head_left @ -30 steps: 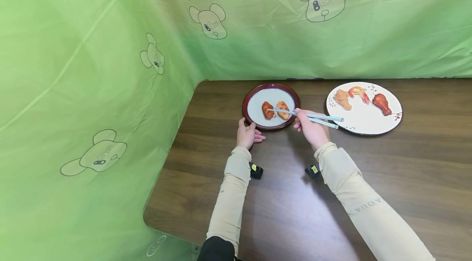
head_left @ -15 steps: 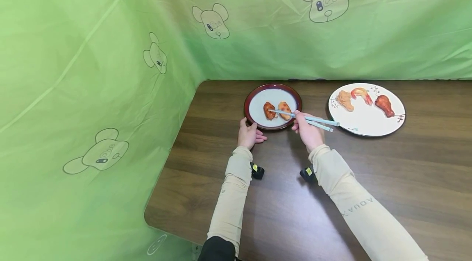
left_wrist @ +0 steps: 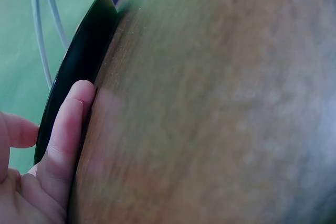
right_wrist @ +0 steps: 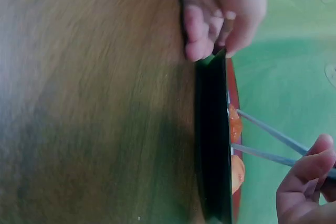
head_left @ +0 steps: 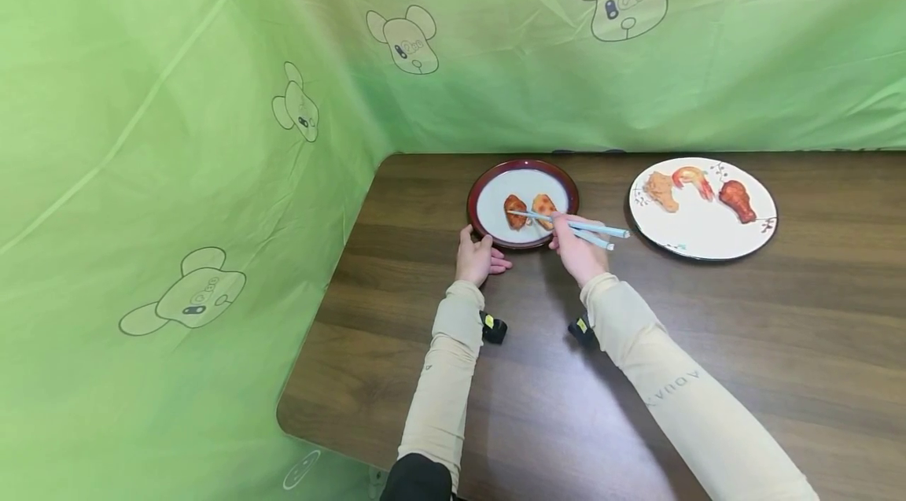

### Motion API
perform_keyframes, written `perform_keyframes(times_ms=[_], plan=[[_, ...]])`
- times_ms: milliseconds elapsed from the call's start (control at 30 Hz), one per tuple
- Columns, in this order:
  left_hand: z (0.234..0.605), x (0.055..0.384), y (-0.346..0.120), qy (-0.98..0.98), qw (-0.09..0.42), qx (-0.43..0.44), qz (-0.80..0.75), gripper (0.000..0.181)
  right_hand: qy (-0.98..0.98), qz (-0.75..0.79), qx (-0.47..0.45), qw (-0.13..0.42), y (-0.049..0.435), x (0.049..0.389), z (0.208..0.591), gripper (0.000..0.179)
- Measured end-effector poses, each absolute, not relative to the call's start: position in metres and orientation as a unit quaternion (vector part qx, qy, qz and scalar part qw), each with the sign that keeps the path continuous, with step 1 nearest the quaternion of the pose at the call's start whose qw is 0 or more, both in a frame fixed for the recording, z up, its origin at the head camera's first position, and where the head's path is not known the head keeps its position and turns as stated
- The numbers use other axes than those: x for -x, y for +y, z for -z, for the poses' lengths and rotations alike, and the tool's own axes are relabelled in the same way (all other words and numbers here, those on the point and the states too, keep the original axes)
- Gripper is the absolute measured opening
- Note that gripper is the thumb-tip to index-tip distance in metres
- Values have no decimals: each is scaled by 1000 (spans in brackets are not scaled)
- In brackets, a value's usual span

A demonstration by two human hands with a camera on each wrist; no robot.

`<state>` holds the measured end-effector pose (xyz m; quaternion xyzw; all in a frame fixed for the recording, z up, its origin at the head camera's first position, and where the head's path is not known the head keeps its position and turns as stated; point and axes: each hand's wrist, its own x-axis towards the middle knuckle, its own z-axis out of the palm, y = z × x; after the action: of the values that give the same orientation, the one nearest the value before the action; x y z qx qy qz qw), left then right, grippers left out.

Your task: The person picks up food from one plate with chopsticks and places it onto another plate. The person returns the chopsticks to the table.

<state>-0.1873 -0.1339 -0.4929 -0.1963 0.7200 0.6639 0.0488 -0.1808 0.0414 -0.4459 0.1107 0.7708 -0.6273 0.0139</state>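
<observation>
A red-rimmed plate (head_left: 493, 176) with a pale centre bears a glossy brown chicken piece (head_left: 514, 212) and a golden, brown-spotted piece of food (head_left: 543, 207). My left hand (head_left: 474, 259) holds the plate's near left edge, thumb at the rim and fingers low against its outer side. In my right hand (head_left: 579, 251) is a pair of light blue chopsticks (head_left: 598, 229), gripped over the plate's near right rim. The chopsticks' tips are spread; in the right wrist view they straddle the brown piece (right_wrist: 235, 124), one on each side. The hand partly covers the golden piece.
A white oval plate (head_left: 697, 237) stands to the right, bearing a fried chicken piece (head_left: 661, 191), a shrimp (head_left: 694, 181) and a drumstick (head_left: 738, 200). The wooden table (head_left: 396, 289) ends at the left in a rounded corner. A green printed curtain (head_left: 495, 92) hangs behind.
My right hand has shifted left with the chopsticks, whose rear ends have moved further from the white plate. The left hand and the food pieces keep their places.
</observation>
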Motion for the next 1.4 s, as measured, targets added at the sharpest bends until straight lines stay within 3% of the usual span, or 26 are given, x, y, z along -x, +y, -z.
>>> perform_keyframes(times_ms=[167,467,767,867,1100,1233,1400], plan=[[493,187,-134,720,49,197,-664,56,819,570,-54,-32,39,181,446,36],[491,188,-135,721,50,194,-664,56,776,620,-117,-1,41,182,440,37],[490,187,-135,719,49,191,-667,56,823,566,-29,-24,35,186,435,32],[491,186,-135,720,51,192,-665,57,835,545,41,-68,35,185,439,29],[492,187,-135,723,50,190,-663,57,820,425,287,-254,36,183,439,12],[492,187,-135,725,51,189,-661,56,802,392,351,-282,35,184,433,8],[492,187,-137,725,52,187,-661,57,800,389,369,-270,36,183,430,8]])
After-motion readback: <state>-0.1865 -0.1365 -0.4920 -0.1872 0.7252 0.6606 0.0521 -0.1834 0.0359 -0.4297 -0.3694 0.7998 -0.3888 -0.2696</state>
